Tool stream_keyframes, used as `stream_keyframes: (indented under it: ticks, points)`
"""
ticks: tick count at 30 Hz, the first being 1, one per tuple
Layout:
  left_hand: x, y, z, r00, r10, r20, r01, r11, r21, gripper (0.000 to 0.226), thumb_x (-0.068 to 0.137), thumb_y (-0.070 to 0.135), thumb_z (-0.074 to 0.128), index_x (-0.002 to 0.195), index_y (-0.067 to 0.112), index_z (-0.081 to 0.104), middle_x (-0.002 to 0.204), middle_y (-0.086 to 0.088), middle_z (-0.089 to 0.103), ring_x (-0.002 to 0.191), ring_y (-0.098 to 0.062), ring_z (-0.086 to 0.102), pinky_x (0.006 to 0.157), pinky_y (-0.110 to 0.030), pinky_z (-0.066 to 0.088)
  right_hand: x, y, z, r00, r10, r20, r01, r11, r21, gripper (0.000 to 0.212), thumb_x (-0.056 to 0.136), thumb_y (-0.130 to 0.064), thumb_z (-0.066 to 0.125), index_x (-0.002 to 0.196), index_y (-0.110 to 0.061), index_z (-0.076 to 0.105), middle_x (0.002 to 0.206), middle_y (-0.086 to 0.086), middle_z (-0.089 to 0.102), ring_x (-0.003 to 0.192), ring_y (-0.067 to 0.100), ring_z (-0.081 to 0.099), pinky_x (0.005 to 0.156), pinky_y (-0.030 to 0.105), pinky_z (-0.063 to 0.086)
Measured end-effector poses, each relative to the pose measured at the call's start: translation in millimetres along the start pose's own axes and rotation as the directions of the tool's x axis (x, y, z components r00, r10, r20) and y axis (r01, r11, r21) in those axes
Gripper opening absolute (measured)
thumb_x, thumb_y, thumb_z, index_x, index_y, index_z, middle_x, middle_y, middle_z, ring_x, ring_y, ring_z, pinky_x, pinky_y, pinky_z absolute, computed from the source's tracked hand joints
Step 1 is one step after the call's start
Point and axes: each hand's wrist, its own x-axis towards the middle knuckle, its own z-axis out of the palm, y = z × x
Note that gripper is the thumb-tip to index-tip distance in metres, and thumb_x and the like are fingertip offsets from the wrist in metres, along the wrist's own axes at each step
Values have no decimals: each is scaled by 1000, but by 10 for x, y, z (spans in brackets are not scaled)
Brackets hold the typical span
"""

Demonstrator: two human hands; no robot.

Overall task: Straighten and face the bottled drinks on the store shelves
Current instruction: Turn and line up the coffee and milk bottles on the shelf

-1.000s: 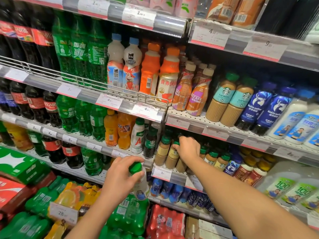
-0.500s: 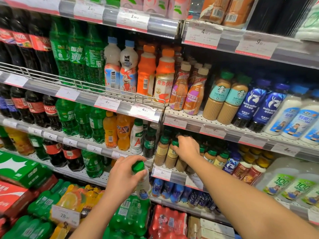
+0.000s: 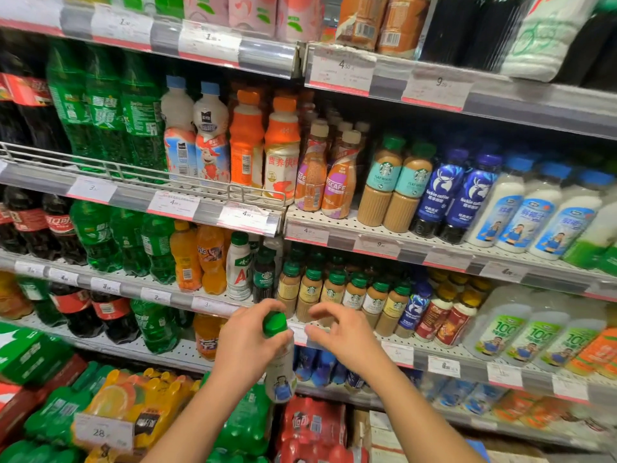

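Observation:
My left hand (image 3: 245, 342) grips a white bottle with a green cap (image 3: 280, 362), held upright in front of the lower shelf. My right hand (image 3: 344, 332) hovers just right of the cap, fingers curled and apart, holding nothing. Behind the hands stands a row of green-capped coffee bottles (image 3: 337, 292) on the third shelf (image 3: 444, 357). A similar white bottle with a green cap (image 3: 238, 269) stands to their left beside orange soda bottles (image 3: 197, 259).
Shelves above carry green and dark soda bottles (image 3: 107, 111), orange drinks (image 3: 263, 145), coffee bottles (image 3: 394, 185) and white milk bottles (image 3: 534, 208). Shrink-wrapped multipacks (image 3: 133, 406) are stacked low at the left. Price tags (image 3: 173, 205) line the shelf edges.
My right hand has pulled back from among the coffee bottles on the third shelf and now hovers open beside the cap of the held bottle. The left hand has kept its bottle.

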Motion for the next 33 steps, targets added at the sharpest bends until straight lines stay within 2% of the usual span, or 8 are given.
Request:
stream_keyframes:
  ticks: [2, 5, 10, 16, 21, 26, 28, 33]
  points:
    - [22, 118, 62, 1000, 27, 14, -27, 1000, -9, 39, 76, 47, 82, 109, 41, 62, 90, 23, 61, 86, -8, 57, 70, -29, 44, -191, -20, -41, 995, 47, 89, -50, 998, 40, 56, 77, -59, 77, 128, -40, 61, 108, -22, 67, 72, -2, 60, 75, 23, 51]
    - [26, 284, 142, 998, 69, 8, -69, 996, -59, 39, 73, 49, 83, 102, 43, 57, 85, 20, 62, 81, -7, 58, 69, -29, 48, -383, 10, -5, 992, 109, 71, -102, 991, -87, 78, 65, -72, 73, 133, -46, 48, 124, -23, 59, 110, 5, 58, 94, 33, 50]
    - [-30, 593, 304, 994, 104, -23, -106, 982, -159, 40, 68, 40, 90, 95, 35, 61, 83, 17, 63, 81, -16, 59, 69, -35, 48, -659, 158, 53, 982, 186, -42, -191, 962, -198, 63, 65, -61, 65, 122, -41, 50, 99, -20, 57, 89, 8, 54, 73, 31, 43]
    - [-147, 1003, 555, 991, 126, 37, -107, 939, -326, 41, 67, 39, 90, 96, 32, 62, 86, 13, 66, 76, -18, 61, 69, -38, 50, -1032, 349, -188, 943, 279, -180, -303, 946, -118, 43, 66, -57, 75, 99, -40, 51, 76, -17, 56, 67, 1, 50, 58, 28, 38]
    - [-213, 1442, 657, 984, 173, 32, -145, 904, -401, 40, 66, 37, 91, 93, 34, 60, 86, 19, 66, 73, -10, 60, 66, -33, 46, -1280, 467, -515, 901, 335, -274, -369, 926, -83, 63, 63, -63, 69, 116, -33, 57, 78, -14, 59, 81, 12, 64, 69, 34, 53]
    - [-271, 1874, 775, 990, 137, 46, -106, 904, -415, 38, 67, 39, 91, 89, 38, 60, 82, 21, 66, 70, -4, 59, 60, -27, 43, -1531, 627, -830, 898, 321, -302, -368, 923, -113, 50, 68, -65, 65, 106, -36, 50, 81, -15, 53, 90, 14, 58, 70, 31, 41]
    - [-305, 2023, 876, 993, 110, 41, -81, 899, -431, 38, 66, 39, 92, 86, 37, 60, 78, 16, 66, 66, -8, 59, 58, -31, 45, -1648, 737, -961, 901, 306, -308, -359, 924, -134, 46, 71, -59, 62, 108, -36, 49, 77, -16, 52, 89, 13, 57, 70, 31, 43]
    - [-516, 2472, 1176, 999, 49, 6, -42, 900, -434, 38, 65, 36, 93, 83, 33, 60, 78, 12, 67, 69, -10, 59, 57, -32, 43, -1924, 1158, -1297, 906, 288, -309, -311, 950, -26, 51, 71, -58, 63, 118, -41, 51, 97, -25, 61, 98, 5, 57, 88, 26, 50]
